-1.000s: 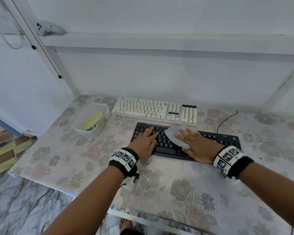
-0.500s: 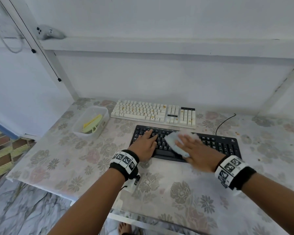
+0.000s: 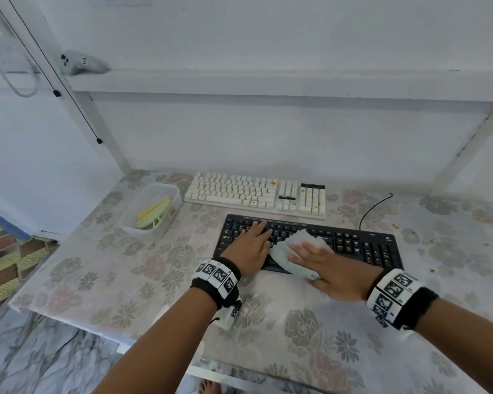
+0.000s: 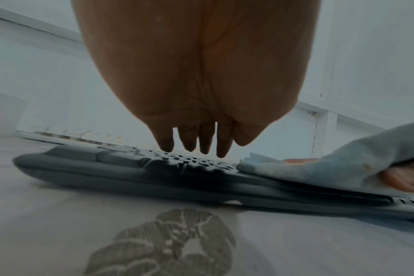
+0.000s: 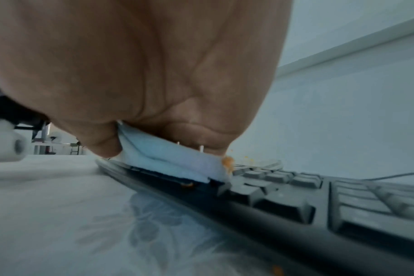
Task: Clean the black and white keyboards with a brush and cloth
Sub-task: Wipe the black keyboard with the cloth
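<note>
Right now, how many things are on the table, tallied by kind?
Keyboards: 2, a black keyboard and a white keyboard
Cloths: 1, the cloth
Brushes: 1, the brush
Tubs: 1, the tub
Total: 5

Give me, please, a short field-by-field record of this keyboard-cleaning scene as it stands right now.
surface: table with a floral cover
black keyboard: nearest the person, cabled
white keyboard: behind the black one, orange specks on its keys
left hand: flat on the black keyboard's left half, fingers straight
right hand: pressing the cloth onto the black keyboard's front edge
cloth: pale blue, folded under the right hand
brush: yellow, lying in the clear tub, left of the keyboards
</note>
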